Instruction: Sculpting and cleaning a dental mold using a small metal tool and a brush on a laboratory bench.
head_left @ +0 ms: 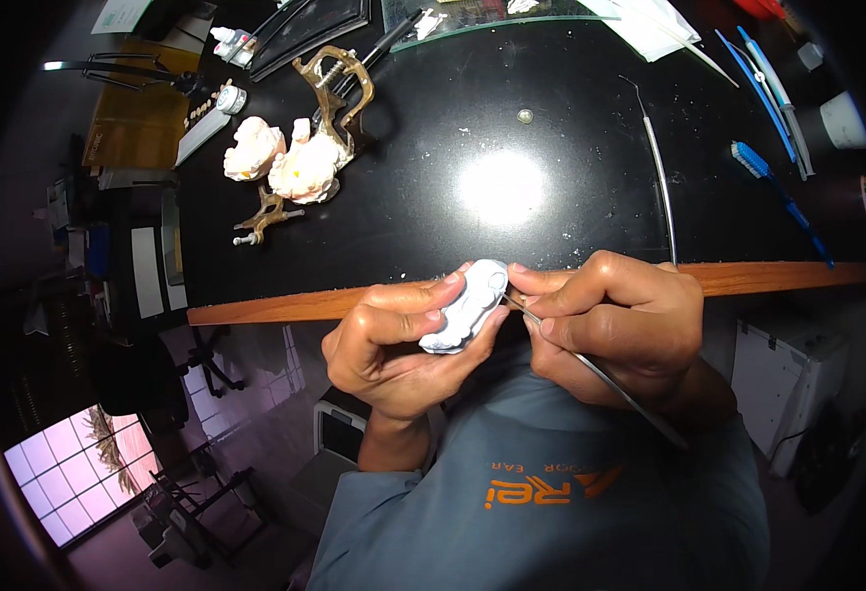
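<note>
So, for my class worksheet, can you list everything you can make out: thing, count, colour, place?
Tabletop: one, black with brown edge, across the view
Glass plate: one, clear, top centre
Casts: two, cream, tabletop left
Frame parts: two visible, brass-coloured, beside the casts
Jar: one, white, upper left
Brush: one, blue, tabletop right
Slender sticks: several, blue and pale, upper right
Loose hooked tool: one, silver, right of centre
Cabinet: one, white, lower right
Window: one, pinkish, lower left
Dim left side: further items, unclear
Moulded piece: one, white, centre
Handheld tool: one, silver, right of the moulded piece
Shirt: one, grey, orange print, bottom
Left hand: one, bare, gripping the moulded piece
Right hand: one, bare, gripping the handheld tool
</note>
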Available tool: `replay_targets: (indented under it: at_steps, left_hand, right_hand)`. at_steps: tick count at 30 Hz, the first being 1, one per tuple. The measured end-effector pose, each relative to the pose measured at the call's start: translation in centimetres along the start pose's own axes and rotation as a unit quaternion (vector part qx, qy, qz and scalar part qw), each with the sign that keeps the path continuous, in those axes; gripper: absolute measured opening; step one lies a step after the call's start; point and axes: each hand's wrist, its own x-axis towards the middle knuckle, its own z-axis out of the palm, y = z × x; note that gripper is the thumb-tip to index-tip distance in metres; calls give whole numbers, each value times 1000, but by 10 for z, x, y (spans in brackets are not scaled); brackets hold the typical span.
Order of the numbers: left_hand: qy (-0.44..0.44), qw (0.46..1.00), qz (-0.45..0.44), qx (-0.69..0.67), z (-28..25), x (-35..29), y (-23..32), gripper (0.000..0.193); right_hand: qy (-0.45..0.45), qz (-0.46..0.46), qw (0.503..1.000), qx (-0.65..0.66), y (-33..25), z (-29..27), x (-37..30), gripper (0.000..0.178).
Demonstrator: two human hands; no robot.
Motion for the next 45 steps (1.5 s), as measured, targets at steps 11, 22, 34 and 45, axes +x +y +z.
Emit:
replay_targets:
  at_steps: [11, 22, 34, 45]
  left_hand:
    - [-35, 992, -102, -65, -12, 5, 2, 54]
    - [-5, 999, -2, -44, -1, -1, -3, 49]
    - [13, 999, 40, -25, 6, -5, -9, 52]
    - [-37, 959, -187, -208, -9, 24, 9, 49]
  right_hand:
    - [-12, 21, 999, 34, -1, -5, 1, 21]
    - [-29, 42, 998, 36, -6, -5, -2, 22]
    - [-44, 47, 998, 26, -5, -7, 0, 22]
    - [3, 108, 982, 155, -6, -8, 11, 16]
